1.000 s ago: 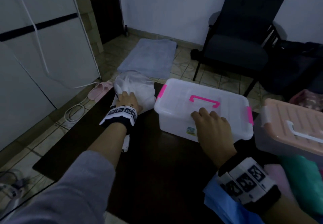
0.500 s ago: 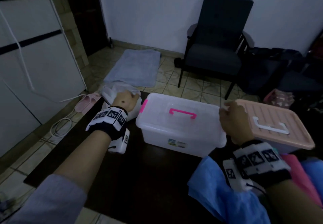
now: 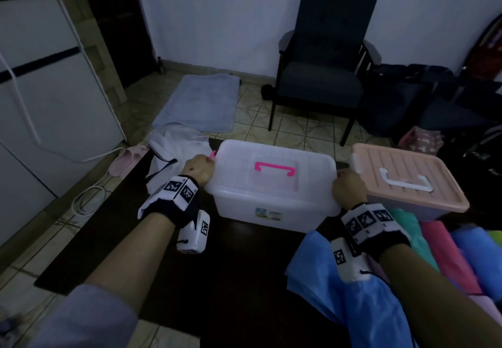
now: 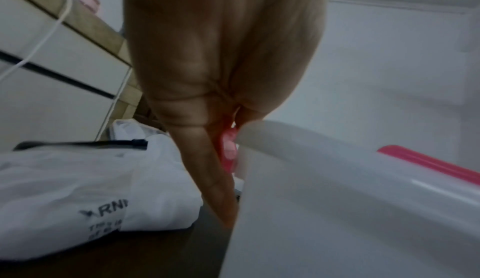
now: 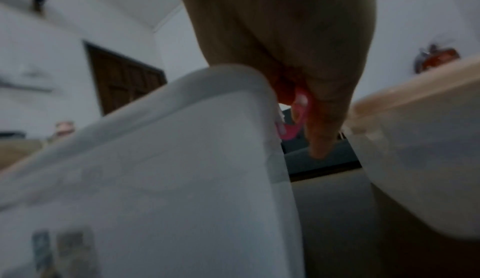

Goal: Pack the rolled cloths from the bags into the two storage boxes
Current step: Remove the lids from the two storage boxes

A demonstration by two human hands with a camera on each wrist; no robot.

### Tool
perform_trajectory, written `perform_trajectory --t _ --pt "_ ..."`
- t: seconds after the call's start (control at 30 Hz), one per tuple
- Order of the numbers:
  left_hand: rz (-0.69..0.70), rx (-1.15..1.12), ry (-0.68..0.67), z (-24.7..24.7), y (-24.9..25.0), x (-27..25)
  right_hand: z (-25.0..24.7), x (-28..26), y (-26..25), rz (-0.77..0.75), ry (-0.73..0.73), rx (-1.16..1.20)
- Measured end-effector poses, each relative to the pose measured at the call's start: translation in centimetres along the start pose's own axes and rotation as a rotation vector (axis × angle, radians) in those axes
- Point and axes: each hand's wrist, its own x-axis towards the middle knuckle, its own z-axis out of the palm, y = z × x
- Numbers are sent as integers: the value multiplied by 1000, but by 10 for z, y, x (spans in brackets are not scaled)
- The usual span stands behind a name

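A clear storage box (image 3: 274,184) with a pink handle (image 3: 274,168) stands lidded on the dark table. My left hand (image 3: 199,170) pinches the pink latch (image 4: 230,148) at the box's left end. At the right end my right hand (image 3: 349,191) pinches the other pink latch (image 5: 298,105). A second box with a peach lid (image 3: 407,176) stands just right of it, lid on. A white plastic bag (image 3: 173,144) lies left of the clear box. Rolled cloths (image 3: 445,247) in teal, pink and blue lie at the right, beside a blue bag (image 3: 350,293).
A dark armchair (image 3: 323,70) stands behind the table on the tiled floor, next to a blue mat (image 3: 198,103). White cabinets (image 3: 49,98) with a cable (image 3: 87,198) and pink slippers (image 3: 125,159) are on the left. Dark bags (image 3: 434,98) are piled at the far right.
My left hand left the white bag and moved to the clear box's left latch. The right hand went from the lid's front edge to the right latch.
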Motion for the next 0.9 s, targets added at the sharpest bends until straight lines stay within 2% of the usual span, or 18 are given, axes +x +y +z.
perform_trajectory --t 0.03,0.1,0.13,0.17,0.2,0.23,0.27,0.3,0.37,0.6,0.8,0.9 --pt "-4 -35 6 -1 -2 0 -1 -4 -2 -47 26 -62" --pt "-28 -109 0 -2 -7 0 -3 -17 -10 -239 216 -155" --pt "-38 -141 4 -3 -8 -1 -6 -27 -18 -376 304 -116" --pt "-51 -178 14 -3 -9 -1 -8 -39 -28 -513 297 -51" --pt "-66 -232 23 -4 -9 -2 -9 -52 -37 -640 182 -15" --pt "-75 -315 19 -4 -9 -3 -8 -62 -46 -725 4 -52" --pt "-78 -409 6 -4 -10 -4 -5 -69 -53 -769 -155 -179" --pt "-85 -498 -9 -3 -10 -6 0 -75 -59 -797 -250 -349" --pt "-104 -631 -38 -3 -12 -10 6 -80 -69 -817 -282 -544" --pt "-129 -777 -144 -7 -15 -22 -16 -79 -78 -783 -323 -432" --pt "-141 -692 -207 -11 -16 -22 -64 -62 -111 -787 -207 -337" --pt "-61 -515 -76 -24 -18 -4 -85 -38 -136 -785 -175 -344"
